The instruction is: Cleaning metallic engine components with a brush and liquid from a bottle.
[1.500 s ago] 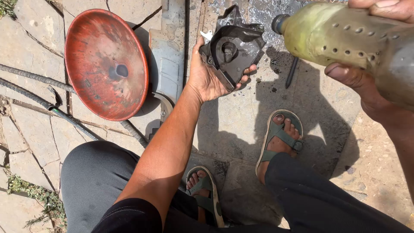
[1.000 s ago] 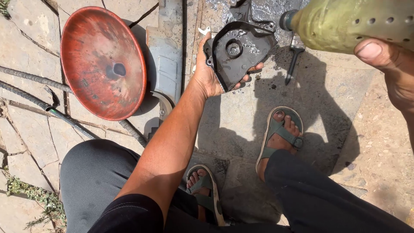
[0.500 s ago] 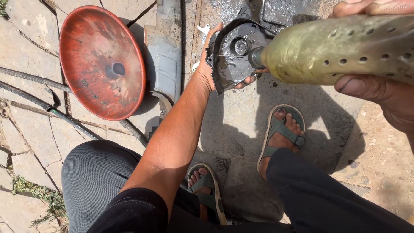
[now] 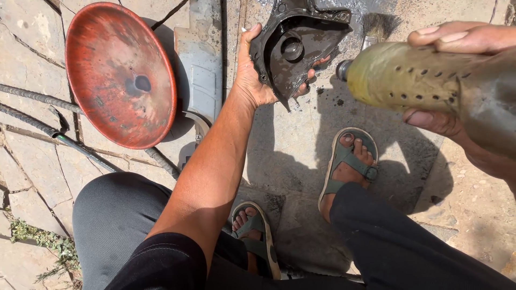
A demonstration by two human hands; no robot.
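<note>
Left hand point(image 4: 252, 80) gripping one black cover point(image 4: 293, 48), right hand point(image 4: 457, 80) clasping one bottle point(image 4: 414, 78)

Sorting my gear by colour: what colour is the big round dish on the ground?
The dish is rusty red-orange with dark patches, seen in the head view.

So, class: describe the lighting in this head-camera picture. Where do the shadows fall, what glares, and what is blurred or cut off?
Head view: hard sunlight; the person's shadow lies dark and sharp-edged on the stone paving; wet glare on the black cover in the left hand; the yellowish bottle in the right hand looms large, slightly soft, and is cropped at the right edge.
</note>
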